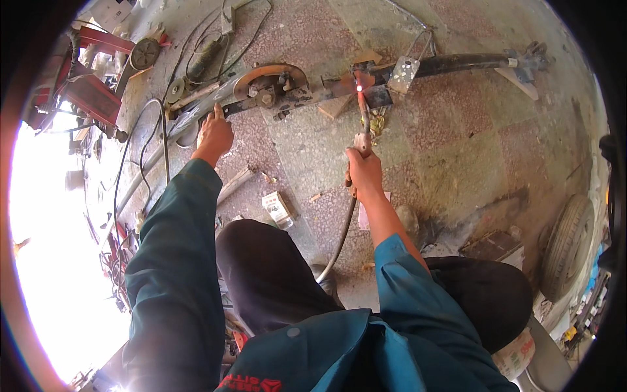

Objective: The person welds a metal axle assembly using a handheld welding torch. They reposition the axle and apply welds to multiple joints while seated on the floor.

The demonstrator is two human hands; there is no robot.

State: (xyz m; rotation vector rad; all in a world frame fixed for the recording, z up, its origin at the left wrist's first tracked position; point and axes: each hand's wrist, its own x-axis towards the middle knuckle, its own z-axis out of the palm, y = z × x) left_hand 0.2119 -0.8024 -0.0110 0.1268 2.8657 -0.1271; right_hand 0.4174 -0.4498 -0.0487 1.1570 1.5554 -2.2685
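Note:
My right hand (364, 170) grips a gas torch (362, 140) with a hose hanging below; its nozzle reaches a glowing red spot (359, 87) on a long metal axle beam (444, 67) lying on small supports. My left hand (215, 135) is at the beam's left part, index finger stretched toward a pale pipe (192, 116) and flat dark bar; whether it touches is unclear, and nothing shows held. A round rusty hub plate (271, 81) sits on the beam between my hands. A dotted metal plate (403, 73) is right of the glowing spot.
Red metal frames (91, 98), cables (163, 150) and rods crowd the left. A tire (566, 245) leans at the right. A small carton (277, 209) and a loose pipe (235, 183) lie on the tiled floor (457, 150). My knees are bent at the bottom.

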